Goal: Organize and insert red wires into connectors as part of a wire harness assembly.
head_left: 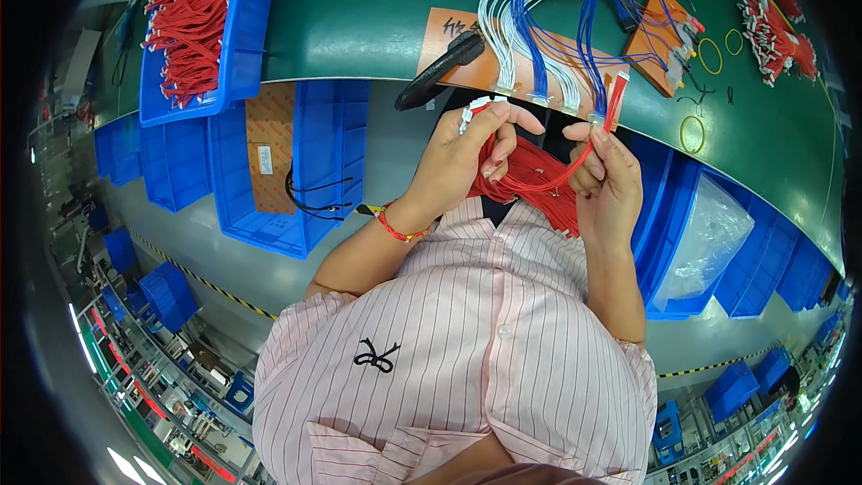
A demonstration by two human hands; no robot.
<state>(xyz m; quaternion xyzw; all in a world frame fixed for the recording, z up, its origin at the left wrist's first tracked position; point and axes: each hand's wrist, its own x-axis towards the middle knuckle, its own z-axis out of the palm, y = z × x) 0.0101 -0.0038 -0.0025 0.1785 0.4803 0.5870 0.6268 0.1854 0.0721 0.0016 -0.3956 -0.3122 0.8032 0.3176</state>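
Observation:
My left hand [471,148] is closed round the ends of several red cables, whose white connectors [480,106] stick out above its fingers. In my right hand [611,171] one red cable [616,103] is pinched between thumb and fingers. Its white-tipped end points up over the table edge, and its length curves back toward my left hand. A thick bundle of red cables [534,175] hangs between the hands, against my striped shirt. Just beyond the fingers, white and blue wires [537,45] end in connectors at an orange board [440,27].
A blue bin [244,36] full of red cables stands at the far left of the green table [350,9]. A black-handled tool [440,70] lies near the edge. Rubber bands [692,134], a second orange block [660,40] and more red cables [777,36] are right. Blue crates [287,224] sit below.

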